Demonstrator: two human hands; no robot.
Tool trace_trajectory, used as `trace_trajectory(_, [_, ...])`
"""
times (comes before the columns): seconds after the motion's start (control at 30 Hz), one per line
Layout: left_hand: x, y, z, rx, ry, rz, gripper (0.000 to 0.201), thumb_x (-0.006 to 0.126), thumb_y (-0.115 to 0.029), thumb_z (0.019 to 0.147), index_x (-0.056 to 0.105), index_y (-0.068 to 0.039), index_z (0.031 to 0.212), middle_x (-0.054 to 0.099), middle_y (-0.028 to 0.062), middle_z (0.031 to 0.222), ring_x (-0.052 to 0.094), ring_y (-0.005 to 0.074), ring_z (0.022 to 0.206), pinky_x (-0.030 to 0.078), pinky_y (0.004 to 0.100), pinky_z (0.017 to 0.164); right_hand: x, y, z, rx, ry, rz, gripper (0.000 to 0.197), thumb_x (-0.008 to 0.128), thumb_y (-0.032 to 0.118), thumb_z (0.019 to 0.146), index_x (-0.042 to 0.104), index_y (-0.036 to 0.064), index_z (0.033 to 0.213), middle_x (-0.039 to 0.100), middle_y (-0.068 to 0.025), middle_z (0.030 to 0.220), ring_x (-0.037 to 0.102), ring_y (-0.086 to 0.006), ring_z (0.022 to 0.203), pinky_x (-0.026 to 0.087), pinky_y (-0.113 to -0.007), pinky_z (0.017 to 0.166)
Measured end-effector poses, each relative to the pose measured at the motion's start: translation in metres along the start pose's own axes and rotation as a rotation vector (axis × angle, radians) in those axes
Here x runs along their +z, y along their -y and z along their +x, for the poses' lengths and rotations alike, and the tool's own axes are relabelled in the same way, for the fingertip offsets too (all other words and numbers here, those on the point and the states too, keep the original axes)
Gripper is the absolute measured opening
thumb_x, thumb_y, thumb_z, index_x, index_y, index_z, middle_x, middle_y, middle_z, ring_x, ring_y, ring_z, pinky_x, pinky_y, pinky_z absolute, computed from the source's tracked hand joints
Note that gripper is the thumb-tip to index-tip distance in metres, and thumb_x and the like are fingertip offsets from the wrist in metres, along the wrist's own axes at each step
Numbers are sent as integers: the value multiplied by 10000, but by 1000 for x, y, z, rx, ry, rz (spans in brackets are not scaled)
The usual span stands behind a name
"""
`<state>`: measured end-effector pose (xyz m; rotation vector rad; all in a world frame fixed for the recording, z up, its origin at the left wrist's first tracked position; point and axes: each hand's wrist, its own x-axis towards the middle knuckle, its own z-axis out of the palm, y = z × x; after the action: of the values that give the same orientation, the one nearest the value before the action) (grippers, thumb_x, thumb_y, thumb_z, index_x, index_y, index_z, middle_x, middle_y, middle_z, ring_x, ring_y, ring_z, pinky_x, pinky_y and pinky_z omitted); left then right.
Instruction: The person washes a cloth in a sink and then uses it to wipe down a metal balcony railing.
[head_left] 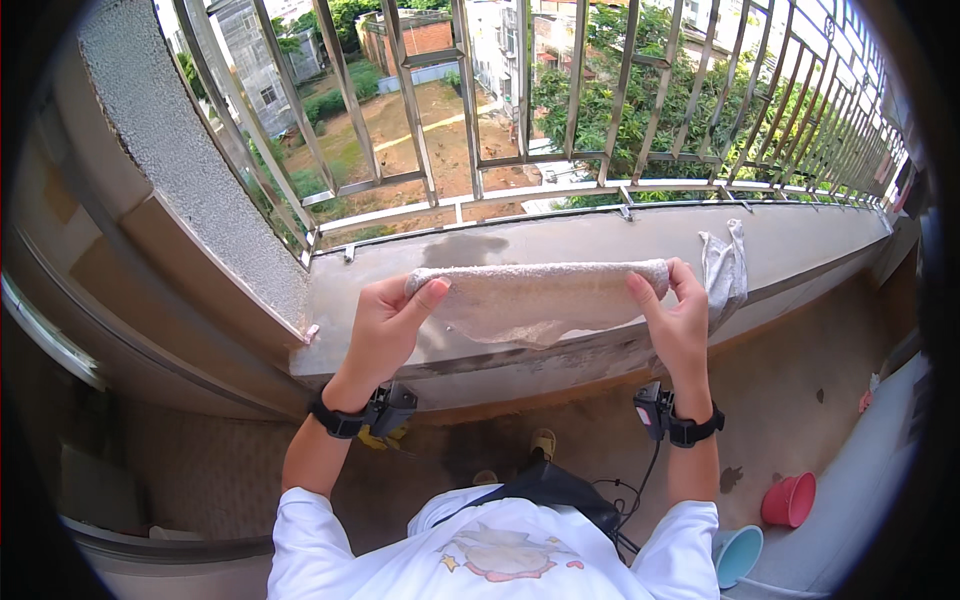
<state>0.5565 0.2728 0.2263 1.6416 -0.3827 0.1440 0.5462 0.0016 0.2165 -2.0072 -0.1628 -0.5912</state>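
Beige towel (535, 295) stretched at frame centre, above concrete ledge (560, 245). Left hand (385, 325) & right hand (678, 320) pinching opposite ends, fingers clamped on cloth. Risk: grip slip near railing (470, 120) w/ open gaps; possible drop outside. Grey rag (725, 270) loose at right, easily knocked off.

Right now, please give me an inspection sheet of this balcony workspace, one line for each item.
Surface: concrete ledge below the metal railing, with a darker damp-looking patch.
Job's things: beige cloth stretched between both hands above the ledge.
Clutter: grey rag on the ledge at the right; pink basin and blue basin on the floor.
Grippers: left hand and right hand each pinch one end of the cloth.
Cables: black cable hanging from the right wrist device.
Surroundings: trees and buildings beyond the railing.
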Motion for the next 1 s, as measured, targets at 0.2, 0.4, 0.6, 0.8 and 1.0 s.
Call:
trace_trajectory(0.2, [-17,-30,35,173,-333,-80,167,596,-144,738,604,18,775,506,-52,607,377,4,536,279,158,475,17,25,85,78,206,379,295,579,182,750,418,-1,916,531,-12,656,461,-18,567,336,-137,469])
trace_trajectory(0.4, [-37,-32,59,53,-523,-34,218,599,-182,736,526,19,779,515,-11,618,449,36,551,338,155,495,18,16,149,203,454,915,277,558,122,758,433,33,988,515,-38,755,488,-67,685,379,-175,628])
trace_trajectory(0.6, [-35,-38,60,-349,-309,178,383,612,-105,706,341,-22,963,527,46,706,502,81,621,411,186,566,24,-16,187,35,725,475,159,596,108,720,513,46,840,513,-8,745,487,-61,666,379,-166,610])
trace_trajectory(0.8, [-9,-34,62,-372,-204,534,101,606,-11,670,588,26,762,494,4,693,453,59,621,352,169,533,34,-36,205,-259,856,145,190,630,82,657,584,13,828,501,-44,757,471,-105,660,386,-207,598])
trace_trajectory(1.0, [-16,-9,66,-185,-377,742,125,564,-94,728,574,26,764,510,25,827,442,54,691,345,175,556,41,-40,208,-402,818,-24,185,627,149,681,610,32,823,470,-74,905,434,-151,771,376,-247,679])
